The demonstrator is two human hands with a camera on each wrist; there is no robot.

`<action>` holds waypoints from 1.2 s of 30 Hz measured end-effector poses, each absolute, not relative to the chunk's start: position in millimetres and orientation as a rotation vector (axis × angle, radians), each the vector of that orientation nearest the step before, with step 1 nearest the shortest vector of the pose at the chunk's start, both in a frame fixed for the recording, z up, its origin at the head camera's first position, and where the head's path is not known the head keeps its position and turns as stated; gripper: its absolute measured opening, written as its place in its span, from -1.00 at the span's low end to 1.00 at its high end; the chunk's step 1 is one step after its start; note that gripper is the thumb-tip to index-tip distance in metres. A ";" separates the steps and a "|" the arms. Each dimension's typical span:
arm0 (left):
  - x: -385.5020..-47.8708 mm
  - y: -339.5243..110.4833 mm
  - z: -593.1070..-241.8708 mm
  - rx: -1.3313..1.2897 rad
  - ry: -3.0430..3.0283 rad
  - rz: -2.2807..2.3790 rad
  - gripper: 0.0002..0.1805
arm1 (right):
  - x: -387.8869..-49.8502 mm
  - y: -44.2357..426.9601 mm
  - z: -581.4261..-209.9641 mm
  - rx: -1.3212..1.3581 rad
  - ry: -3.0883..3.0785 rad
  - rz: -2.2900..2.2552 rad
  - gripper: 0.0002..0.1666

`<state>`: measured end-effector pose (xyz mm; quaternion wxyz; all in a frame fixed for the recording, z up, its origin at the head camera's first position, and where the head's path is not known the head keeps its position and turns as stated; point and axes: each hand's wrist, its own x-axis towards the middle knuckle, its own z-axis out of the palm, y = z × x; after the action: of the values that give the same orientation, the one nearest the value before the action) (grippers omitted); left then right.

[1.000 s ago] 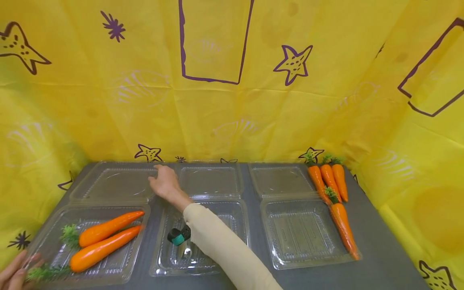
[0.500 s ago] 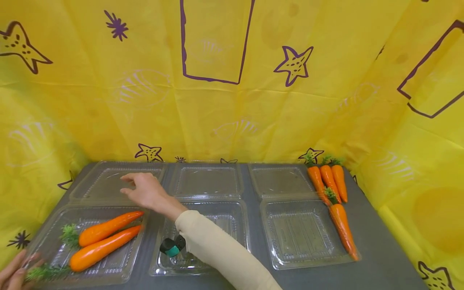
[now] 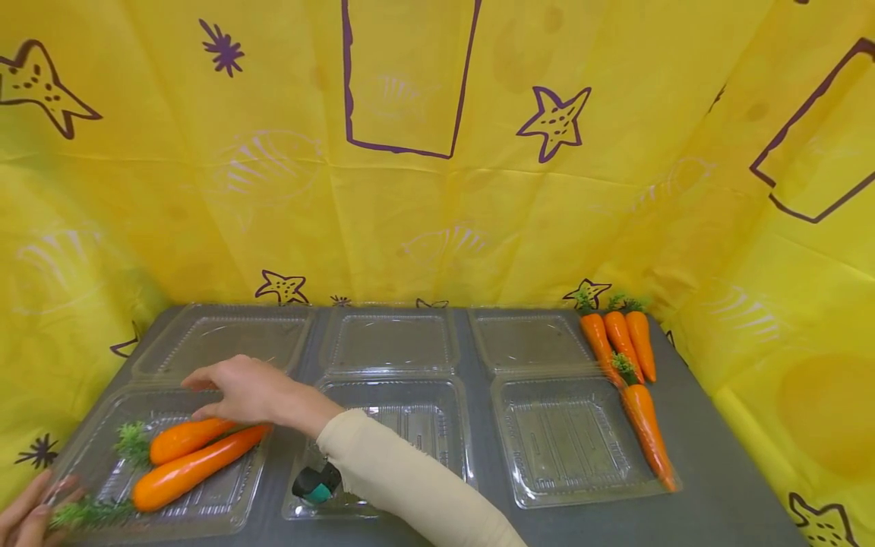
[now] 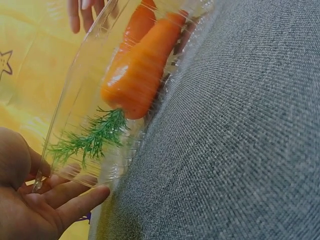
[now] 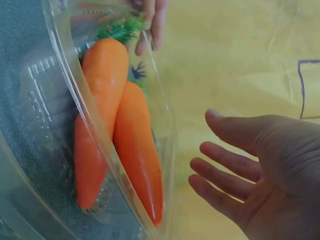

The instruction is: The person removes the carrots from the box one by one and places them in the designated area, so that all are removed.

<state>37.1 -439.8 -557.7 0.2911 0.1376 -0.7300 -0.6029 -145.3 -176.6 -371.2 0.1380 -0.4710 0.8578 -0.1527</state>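
Note:
My left hand (image 3: 33, 516) (image 4: 50, 200) grips the near left corner of the left clear container (image 3: 239, 509), its thumb at the rim and its fingers spread under the plastic. Inside lie two carrots (image 3: 184, 475) (image 4: 142, 70) side by side, green tops to the left. Above this container's back edge hovers my right hand (image 3: 242, 391), hiding the upper carrot's tip in the head view. Its fingers are apart and hold nothing in the right wrist view (image 5: 250, 175).
Two more clear containers, the middle one (image 3: 465, 448) and the right one (image 3: 526, 497), lie with lids folded back. Several carrots (image 3: 617, 334) are at the right, one (image 3: 649, 433) over the right container's edge. A yellow patterned cloth (image 3: 410, 197) stands behind and beside the table.
My right hand has moved left and toward me, from between the left and middle lids to over the left container's back edge. My left hand has stayed at the corner.

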 end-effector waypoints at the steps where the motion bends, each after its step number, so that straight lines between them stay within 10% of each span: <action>1: 37.1 -439.0 -556.4 0.367 -1.948 -1.610 -0.48 | -143.6 -177.6 -371.9 -1.370 2.476 -0.416 -0.40; 15: 35.2 -439.3 -553.1 0.036 -1.734 -1.928 -0.47 | -116.6 -191.3 -399.2 -1.448 2.349 -0.090 -0.53; 36: 37.0 -448.8 -565.5 0.340 -1.802 -1.744 -0.47 | -96.8 -200.7 -418.3 -1.404 2.566 0.092 -0.71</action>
<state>37.0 -448.8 -565.5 0.3006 0.1281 -0.6791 -0.6574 -96.8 -200.7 -418.3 0.1075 -0.4770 0.8718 0.0311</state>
